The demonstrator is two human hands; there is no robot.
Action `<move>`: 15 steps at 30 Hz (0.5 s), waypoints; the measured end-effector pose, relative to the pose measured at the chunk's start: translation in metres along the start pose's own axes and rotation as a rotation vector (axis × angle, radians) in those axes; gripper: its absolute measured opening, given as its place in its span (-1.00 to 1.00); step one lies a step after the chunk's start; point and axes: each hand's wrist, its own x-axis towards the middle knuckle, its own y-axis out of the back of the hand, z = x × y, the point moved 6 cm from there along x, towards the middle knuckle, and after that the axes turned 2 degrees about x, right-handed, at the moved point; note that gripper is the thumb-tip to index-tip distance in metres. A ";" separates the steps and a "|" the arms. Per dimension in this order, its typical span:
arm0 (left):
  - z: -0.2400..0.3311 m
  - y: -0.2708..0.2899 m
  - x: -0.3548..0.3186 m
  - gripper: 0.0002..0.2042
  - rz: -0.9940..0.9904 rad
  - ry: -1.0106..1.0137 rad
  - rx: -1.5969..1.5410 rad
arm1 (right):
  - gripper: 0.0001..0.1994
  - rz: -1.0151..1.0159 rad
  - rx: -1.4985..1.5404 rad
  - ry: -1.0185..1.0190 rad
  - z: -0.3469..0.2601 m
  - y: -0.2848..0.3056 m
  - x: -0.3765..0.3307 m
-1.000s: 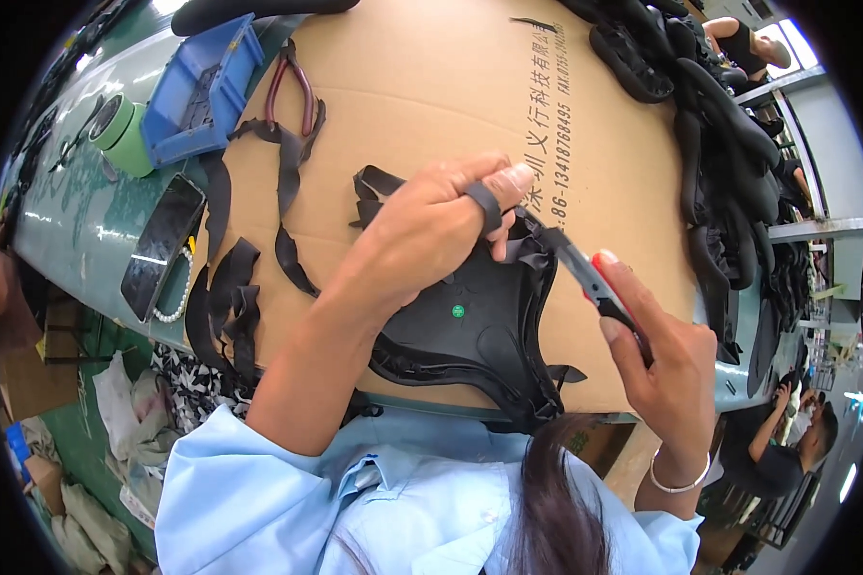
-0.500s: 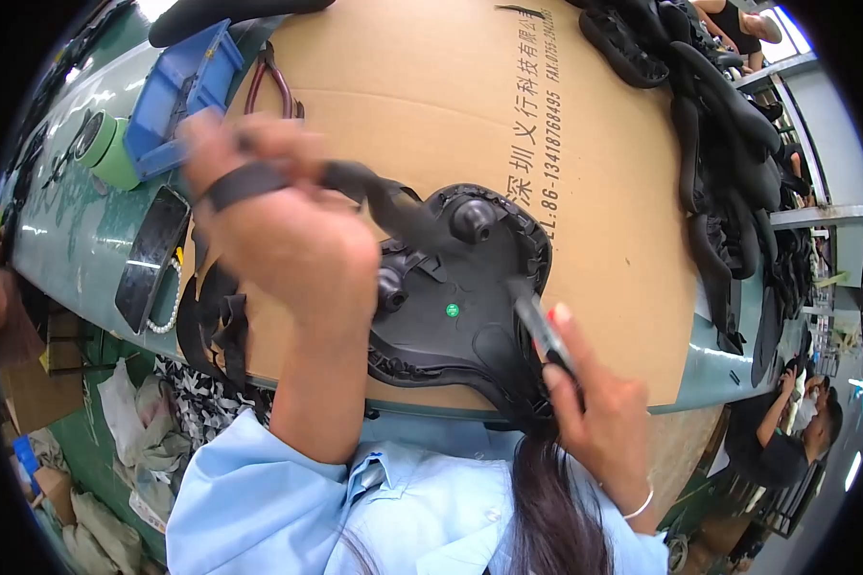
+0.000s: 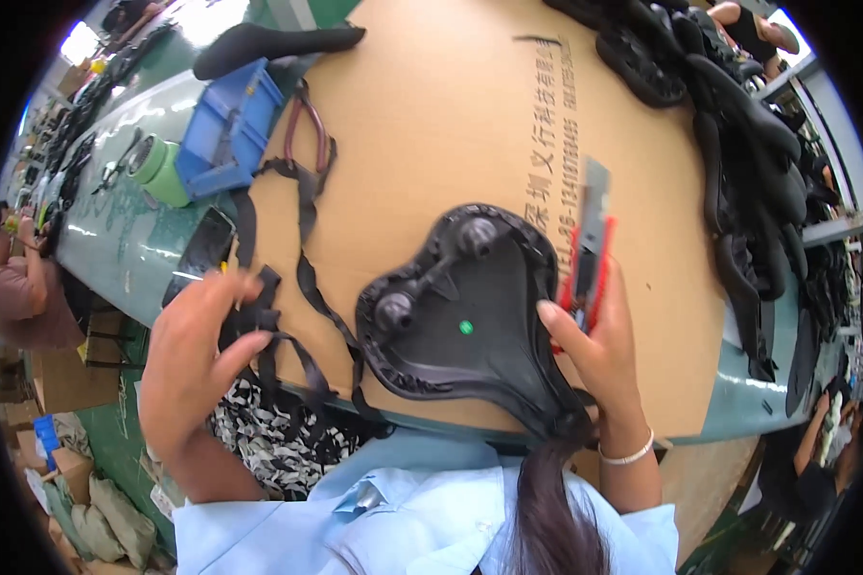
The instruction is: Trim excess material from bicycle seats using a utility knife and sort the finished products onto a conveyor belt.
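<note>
A black bicycle saddle lies upside down on the cardboard, its hollow underside up, with two round sockets and a small green sticker. My right hand grips a red-handled utility knife, its blade extended and pointing away from me, just right of the saddle. To the saddle's left, my left hand is open, thumb and fingers apart, beside a bunch of black strips. One long black strip trails over the cardboard from the pliers toward the front edge.
At the far left stand a blue bin, a green jar and red-handled pliers. A phone lies near my left hand. Black saddles are heaped along the right. Other people work at both sides.
My left hand has let go of the black strip, which now lies left of the saddle, and has come down toward me. The knife has lifted from the saddle and swung to point away.
</note>
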 end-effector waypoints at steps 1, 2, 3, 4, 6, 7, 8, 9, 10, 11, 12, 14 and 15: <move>0.008 0.010 0.015 -0.44 0.107 -0.018 -0.314 | -0.41 0.027 0.107 0.020 -0.007 0.001 -0.004; 0.023 -0.007 0.037 -0.43 0.072 -0.085 -0.536 | -0.42 0.050 0.068 0.022 -0.005 0.007 -0.006; 0.037 -0.026 0.055 -0.41 0.051 -0.147 -0.748 | -0.41 0.061 0.098 0.005 -0.009 0.008 -0.006; 0.052 -0.073 0.081 -0.38 -0.177 -0.380 -0.760 | -0.41 0.136 0.072 0.061 -0.013 0.012 -0.005; 0.058 -0.121 0.117 -0.58 -0.612 0.177 -1.137 | -0.43 0.236 0.124 0.082 -0.017 0.023 -0.001; 0.058 -0.131 0.138 -0.64 -0.666 0.224 -1.378 | -0.44 0.281 0.189 0.037 -0.012 0.034 0.002; 0.067 -0.115 0.158 -0.68 -0.604 0.114 -1.415 | -0.48 0.408 0.219 0.087 -0.015 0.056 -0.004; 0.075 -0.095 0.181 -0.75 -0.440 0.079 -1.542 | -0.52 0.535 0.251 0.133 -0.016 0.079 -0.010; 0.081 -0.074 0.209 -0.79 -0.375 0.026 -1.508 | -0.55 0.621 0.220 0.140 -0.006 0.103 -0.016; 0.044 -0.062 0.243 -0.76 -0.106 0.203 -1.345 | -0.58 0.666 0.224 0.154 0.001 0.111 -0.018; 0.003 -0.051 0.286 -0.82 0.191 0.198 -1.421 | -0.61 0.675 0.252 0.087 0.012 0.110 -0.017; -0.065 -0.011 0.335 -0.89 0.777 0.348 -1.783 | -0.62 0.638 0.257 0.027 0.030 0.097 -0.017; -0.078 0.001 0.350 -0.84 0.981 0.472 -1.984 | -0.63 0.608 0.252 -0.050 0.042 0.091 -0.020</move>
